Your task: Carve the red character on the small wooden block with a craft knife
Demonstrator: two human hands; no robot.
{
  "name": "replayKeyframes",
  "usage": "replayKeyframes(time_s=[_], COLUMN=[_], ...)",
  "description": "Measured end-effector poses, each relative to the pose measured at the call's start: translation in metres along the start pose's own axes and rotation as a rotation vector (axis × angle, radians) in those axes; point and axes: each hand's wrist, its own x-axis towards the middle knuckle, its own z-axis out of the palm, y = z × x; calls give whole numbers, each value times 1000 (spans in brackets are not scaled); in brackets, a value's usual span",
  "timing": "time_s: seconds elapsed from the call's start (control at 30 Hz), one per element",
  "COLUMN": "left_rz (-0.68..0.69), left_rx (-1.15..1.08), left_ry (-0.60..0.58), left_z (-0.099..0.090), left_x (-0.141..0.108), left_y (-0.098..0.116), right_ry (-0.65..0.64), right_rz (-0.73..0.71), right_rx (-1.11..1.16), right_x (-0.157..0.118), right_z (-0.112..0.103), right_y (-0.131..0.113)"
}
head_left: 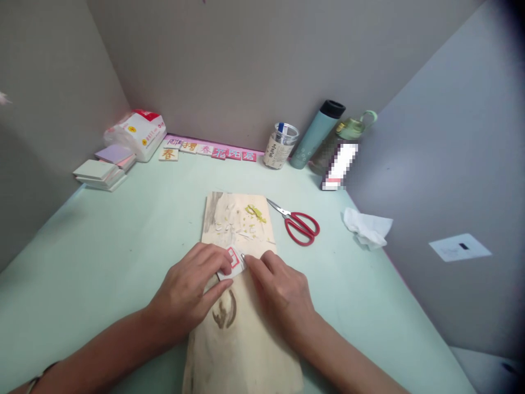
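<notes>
My left hand (194, 282) pinches a small white square block (238, 267) with a red outline on its top, holding it down on a wooden board (246, 339). My right hand (283, 284) is closed around a thin tool, most of it hidden in the fingers. Only its small metal tip (243, 256) shows, at the right edge of the block. Yellow-green shavings (256, 212) and pale scraps (229, 224) lie on the board's far end. Red-handled scissors (294, 220) rest just right of the board.
Along the back stand carved letter tiles (219, 152), a glass jar (280, 146), a blue tumbler (315, 134), a green bottle (348, 131) and a phone (340, 167). Stacked blocks (100, 171) and a tissue pack (139, 134) sit back left. A crumpled tissue (367, 227) lies right.
</notes>
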Motion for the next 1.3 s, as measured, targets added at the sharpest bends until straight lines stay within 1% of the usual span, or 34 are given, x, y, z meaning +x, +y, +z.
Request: replayKeyframes(time_s=[0.23,0.43,0.53,0.67,0.73,0.83,0.9,1.0,1.1,1.2,1.3], left_rz=[-12,-3,-9,-7,3,61,91,58,32,41,70], left_rx=[-18,-7,-17,-50,-93,-175,-153,-32,63,121,131], left_ry=[6,8,-9,-7,-25,-99,-110,-34,29,42,22], left_z=[1,0,0,0,-2,-8,-12,-13,-9,-5,-5], left_x=[0,0,0,-1,0,1,1,1,2,3,4], left_y=[1,2,3,1,-2,-9,-11,-11,-6,-4,-7], right_ry=[-3,-27,-25,7,20,28,14,-49,-120,-146,-153], right_rz=[-11,9,37,83,111,163,182,157,91,33,14], right_rx=[-11,-39,-25,12,53,182,287,414,444,403,371], right_x=[-2,8,8,0,-2,-2,-2,-6,-13,-17,-18], right_z=[-2,1,2,2,2,-1,-4,-9,-14,-15,-15], right_y=[0,-1,4,15,20,26,27,26,24,25,26])
